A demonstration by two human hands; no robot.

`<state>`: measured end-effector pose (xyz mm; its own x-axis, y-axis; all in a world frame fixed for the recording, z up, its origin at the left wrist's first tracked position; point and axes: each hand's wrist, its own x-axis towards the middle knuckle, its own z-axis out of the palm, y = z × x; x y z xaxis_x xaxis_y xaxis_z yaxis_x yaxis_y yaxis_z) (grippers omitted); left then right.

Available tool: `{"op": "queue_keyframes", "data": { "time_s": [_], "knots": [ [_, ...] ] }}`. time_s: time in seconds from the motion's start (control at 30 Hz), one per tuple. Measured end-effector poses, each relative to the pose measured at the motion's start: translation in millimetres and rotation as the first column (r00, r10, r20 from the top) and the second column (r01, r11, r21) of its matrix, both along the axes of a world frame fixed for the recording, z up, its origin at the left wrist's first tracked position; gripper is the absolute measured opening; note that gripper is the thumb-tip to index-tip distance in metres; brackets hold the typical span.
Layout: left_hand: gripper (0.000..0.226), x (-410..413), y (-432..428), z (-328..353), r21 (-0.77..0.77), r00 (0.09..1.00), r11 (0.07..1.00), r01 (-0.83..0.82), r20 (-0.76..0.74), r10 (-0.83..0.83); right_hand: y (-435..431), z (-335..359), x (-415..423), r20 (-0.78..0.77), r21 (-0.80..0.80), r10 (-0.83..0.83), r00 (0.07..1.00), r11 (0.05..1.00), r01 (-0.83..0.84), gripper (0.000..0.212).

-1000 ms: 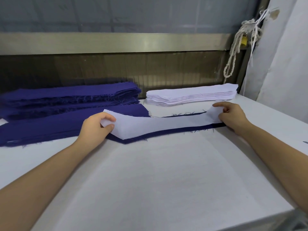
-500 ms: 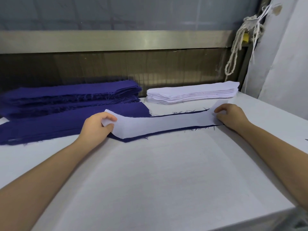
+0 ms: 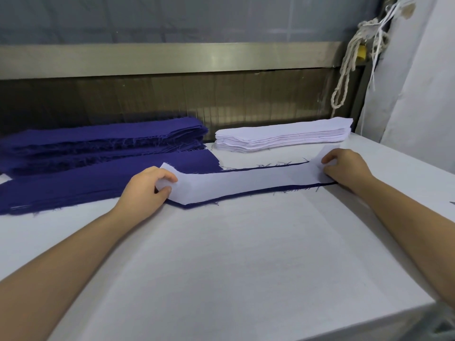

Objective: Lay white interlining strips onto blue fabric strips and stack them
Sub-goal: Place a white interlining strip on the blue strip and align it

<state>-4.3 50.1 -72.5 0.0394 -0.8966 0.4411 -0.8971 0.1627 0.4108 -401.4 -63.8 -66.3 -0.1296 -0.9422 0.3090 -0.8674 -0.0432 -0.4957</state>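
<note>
Pinching the left end of the white strip between thumb and fingers, your left hand lifts that corner slightly; your right hand curls its fingers onto the strip's right end and grips it, though the thumb is hidden. Under the white strip lies a blue strip, showing only as a thin frayed border along the near and far edges; its ends are covered by your hands. Both lie on the table. Behind the white strip sits a white pile; behind it to the left, a blue pile runs out of view, with more blue cloth flat just beside your left hand.
</note>
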Motion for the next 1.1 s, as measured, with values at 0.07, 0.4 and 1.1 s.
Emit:
{"op": "queue_keyframes", "data": {
  "time_s": [0.07, 0.4, 1.1],
  "knots": [
    [0.023, 0.2, -0.3, -0.1, -0.006, 1.0, 1.0, 0.0, 0.003, 0.0, 0.3, -1.3, -0.1, 0.004, -0.025, 0.018, 1.0, 1.0, -0.018, 0.022],
    [0.025, 3.7, -1.6, -0.5, 0.058, 0.993, 0.998, -0.003, 0.121, -0.004, 0.0, -2.0, -1.2, -0.032, 0.037, 0.02, 0.999, 0.999, -0.019, 0.025],
    [0.037, 1.3, 0.0, -5.3, -0.066, 0.941, 0.985, -0.161, 0.292, 0.173, -3.2, -7.7, -0.4, -0.253, 0.01, -0.111, 0.961, 0.993, 0.117, 0.041]
  ]
}}
